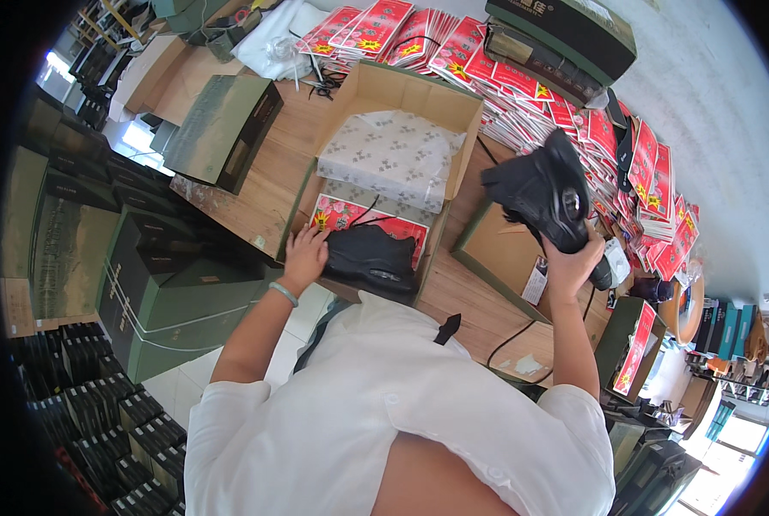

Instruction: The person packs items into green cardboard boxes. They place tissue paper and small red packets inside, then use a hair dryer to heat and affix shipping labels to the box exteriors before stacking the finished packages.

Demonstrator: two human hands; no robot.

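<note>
My right hand [572,262] grips a black shoe [549,185] near its end and holds it raised above the right part of the table. In front of me stands an open shoebox [468,163] with a brown inside. A second black shoe [371,256] lies in the near part of it, on a red printed sheet [326,209]. Patterned white tissue paper [389,155] is folded toward the box's far side. My left hand [305,254] rests with fingers stretched out at the box's left wall, beside that shoe's end.
Stacks of red printed sheets [462,52] run along the back and right. An empty-looking box lid [496,249] lies right of the shoebox, and a closed green box [223,129] to its left. Black scissors [326,83] lie behind. More green boxes [178,284] stand at left.
</note>
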